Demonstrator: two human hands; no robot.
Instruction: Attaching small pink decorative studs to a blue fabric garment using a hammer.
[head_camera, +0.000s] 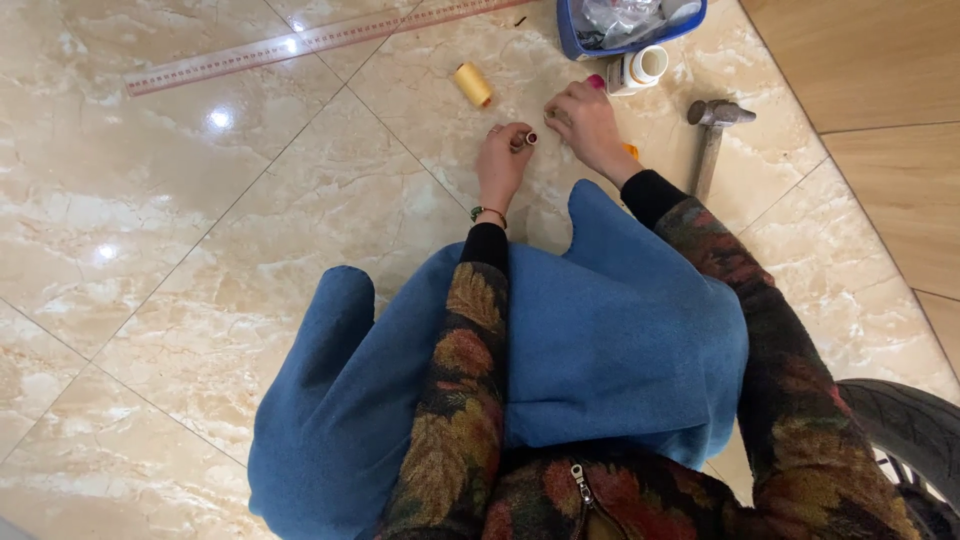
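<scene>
My left hand (502, 157) reaches out over the marble floor with its fingers curled, pinching something small at the fingertips that I cannot make out. My right hand (585, 122) is close beside it, fingers bent down toward the floor, and what it grips is too small to tell. A yellow thread spool (473, 84) lies on its side just beyond the left hand. Blue fabric (560, 350) is draped over my lap under both forearms.
A long ruler (310, 42) lies across the far floor. A blue tray (630, 25) of items and a white jar (640, 68) sit at the back right, with a hammer (712, 135) beside them. A black tyre (915, 430) is at lower right, wooden flooring beyond.
</scene>
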